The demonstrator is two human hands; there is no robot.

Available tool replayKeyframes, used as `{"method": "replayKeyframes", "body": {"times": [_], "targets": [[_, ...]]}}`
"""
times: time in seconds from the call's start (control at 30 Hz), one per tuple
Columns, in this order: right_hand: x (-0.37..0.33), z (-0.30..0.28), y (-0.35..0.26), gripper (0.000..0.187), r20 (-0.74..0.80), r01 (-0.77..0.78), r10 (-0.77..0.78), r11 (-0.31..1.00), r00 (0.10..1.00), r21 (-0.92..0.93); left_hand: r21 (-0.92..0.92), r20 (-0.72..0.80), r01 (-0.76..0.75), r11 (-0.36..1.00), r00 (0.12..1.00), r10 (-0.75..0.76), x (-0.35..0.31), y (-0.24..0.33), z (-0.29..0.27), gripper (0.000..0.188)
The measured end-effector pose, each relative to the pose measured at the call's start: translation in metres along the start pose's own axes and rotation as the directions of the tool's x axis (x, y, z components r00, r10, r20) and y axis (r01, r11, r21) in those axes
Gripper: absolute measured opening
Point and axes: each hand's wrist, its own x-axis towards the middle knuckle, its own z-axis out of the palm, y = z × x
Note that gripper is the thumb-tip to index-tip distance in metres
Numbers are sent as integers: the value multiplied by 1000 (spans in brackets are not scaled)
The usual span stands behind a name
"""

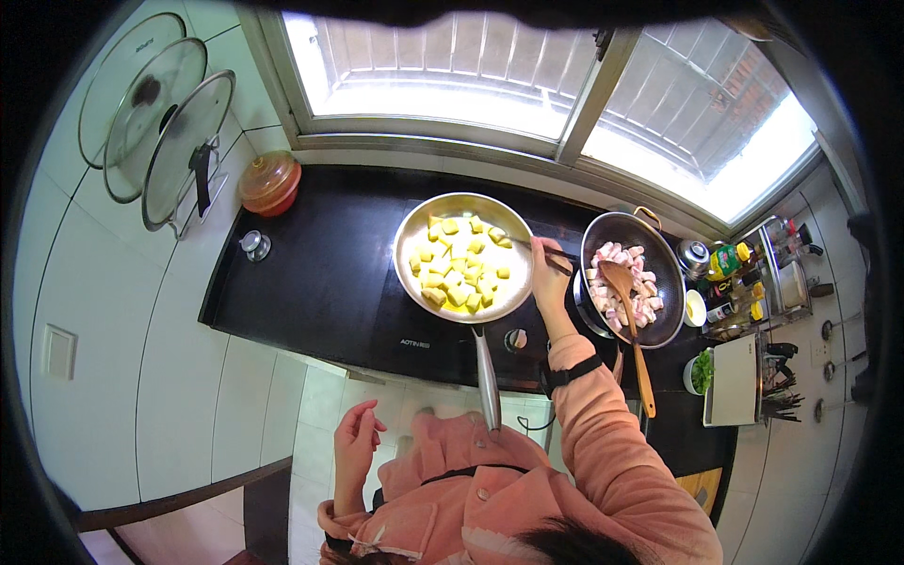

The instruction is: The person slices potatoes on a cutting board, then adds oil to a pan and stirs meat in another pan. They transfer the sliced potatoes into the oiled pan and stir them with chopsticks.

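Over the right rim of a steel frying pan (410,282) is my right hand (548,278), closed around a pair of dark chopsticks (559,252). Their tips reach in toward the pale yellow cubes (459,266), which look like potato and lie spread across the pan's bottom. The pan's long metal handle (487,381) points toward me. My left hand (357,435) hangs in front of the counter, left of that handle, its fingers loosely curled with nothing in them. Just right of my right hand, a dark wok (670,315) holds chunks of pinkish meat (650,282).
A wooden spatula (630,306) rests in the wok, its handle over the near rim. Bottles (725,263), a white bowl (695,308), greens (702,372) and a knife block (733,381) crowd the right. Glass lids (188,151) and a red lidded pot (269,185) are left.
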Motion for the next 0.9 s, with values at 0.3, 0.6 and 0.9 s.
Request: {"method": "replayKeyframes", "body": {"times": [0.3, 0.6, 0.9], "targets": [[13, 15, -25, 21, 331, -173, 174, 984, 927, -33, 12, -10, 8, 1000, 1000, -8, -2, -1, -1, 25], [-18, 19, -49, 17, 506, -328, 223, 936, 833, 128, 113, 50, -141, 983, 989, 136, 4, 41, 5, 23], [-47, 12, -55, 21, 564, -351, 225, 928, 795, 124, -675, 432, -424, 603, 436, 790, -65, 204, 14, 3]]}}
